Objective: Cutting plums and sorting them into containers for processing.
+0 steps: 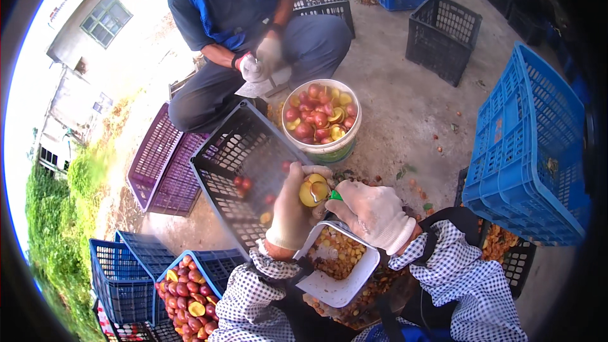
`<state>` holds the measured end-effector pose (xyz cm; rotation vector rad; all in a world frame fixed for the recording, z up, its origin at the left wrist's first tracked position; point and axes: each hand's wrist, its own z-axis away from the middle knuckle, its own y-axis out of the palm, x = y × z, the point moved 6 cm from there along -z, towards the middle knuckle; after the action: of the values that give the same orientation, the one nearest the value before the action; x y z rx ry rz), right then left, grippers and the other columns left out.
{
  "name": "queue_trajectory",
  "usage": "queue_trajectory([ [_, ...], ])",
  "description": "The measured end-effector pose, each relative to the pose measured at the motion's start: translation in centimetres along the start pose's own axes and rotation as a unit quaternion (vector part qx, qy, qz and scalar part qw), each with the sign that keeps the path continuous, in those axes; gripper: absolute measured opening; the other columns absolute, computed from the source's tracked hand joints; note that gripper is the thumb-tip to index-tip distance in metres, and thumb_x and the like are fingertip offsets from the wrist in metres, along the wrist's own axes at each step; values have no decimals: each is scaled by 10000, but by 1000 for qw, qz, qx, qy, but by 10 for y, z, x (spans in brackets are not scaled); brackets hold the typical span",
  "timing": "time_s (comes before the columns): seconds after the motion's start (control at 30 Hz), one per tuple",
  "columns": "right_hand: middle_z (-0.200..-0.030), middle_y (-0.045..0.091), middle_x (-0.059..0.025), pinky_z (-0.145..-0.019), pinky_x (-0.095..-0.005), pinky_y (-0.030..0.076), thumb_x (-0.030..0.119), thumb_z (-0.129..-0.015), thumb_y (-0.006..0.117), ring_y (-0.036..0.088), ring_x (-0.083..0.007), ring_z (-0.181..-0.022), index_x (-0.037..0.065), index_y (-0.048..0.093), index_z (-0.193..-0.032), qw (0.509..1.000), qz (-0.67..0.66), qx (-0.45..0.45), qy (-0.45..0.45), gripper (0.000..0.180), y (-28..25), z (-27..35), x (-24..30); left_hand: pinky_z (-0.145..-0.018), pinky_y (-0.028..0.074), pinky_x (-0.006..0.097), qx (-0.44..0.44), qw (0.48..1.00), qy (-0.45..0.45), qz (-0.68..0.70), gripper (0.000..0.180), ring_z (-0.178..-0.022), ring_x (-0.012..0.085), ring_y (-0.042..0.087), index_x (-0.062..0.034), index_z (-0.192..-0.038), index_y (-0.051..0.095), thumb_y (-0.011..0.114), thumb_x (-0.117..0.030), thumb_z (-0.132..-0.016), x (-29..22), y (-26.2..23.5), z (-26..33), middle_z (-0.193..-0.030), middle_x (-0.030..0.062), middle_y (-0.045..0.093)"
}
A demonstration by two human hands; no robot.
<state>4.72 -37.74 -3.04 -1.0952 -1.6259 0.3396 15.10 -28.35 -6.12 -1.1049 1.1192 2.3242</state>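
My left hand [291,212], in a pale work glove, is closed around a fruit half [308,197] with yellow flesh, cut face up. My gloved right hand [375,214] grips a small green-handled tool [336,196]; its thin metal end meets the flesh of the fruit. Right below both hands sits a white plastic container [342,289] holding many brownish-yellow pits. Beside my left hand, a black crate [218,152] tilts with a few red fruits [242,183] inside. Beyond my hands stands a white bucket [354,128] full of red-skinned fruit, some pieces showing yellow flesh.
A person [253,31] in gloves sits opposite, behind the bucket. A blue crate [212,259] heaped with fruit is at lower left. Purple crates [166,158] stand farther left, and a big blue crate [525,152] stands at right. Bits of fruit [415,183] litter the ground.
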Motion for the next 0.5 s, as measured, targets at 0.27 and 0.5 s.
queue_trajectory([
  [0.27,-705,638,-120,-493,-422,513,332,-895,683,663,-322,-605,70,558,-844,996,76,34,21,295,29,9,3,-427,320,145,-34,984,54,-169,424,-577,37,487,-47,-1026,599,365,-398,-1058,13,-25,-5,-875,33,611],
  [0.5,-665,637,-89,-467,-388,512,383,-919,638,668,-268,-567,87,574,-849,987,133,83,29,311,53,15,-3,-379,257,172,-96,988,-110,-41,455,-511,64,446,-100,-1034,619,401,-500,-1021,35,-45,-4,-826,-12,600],
])
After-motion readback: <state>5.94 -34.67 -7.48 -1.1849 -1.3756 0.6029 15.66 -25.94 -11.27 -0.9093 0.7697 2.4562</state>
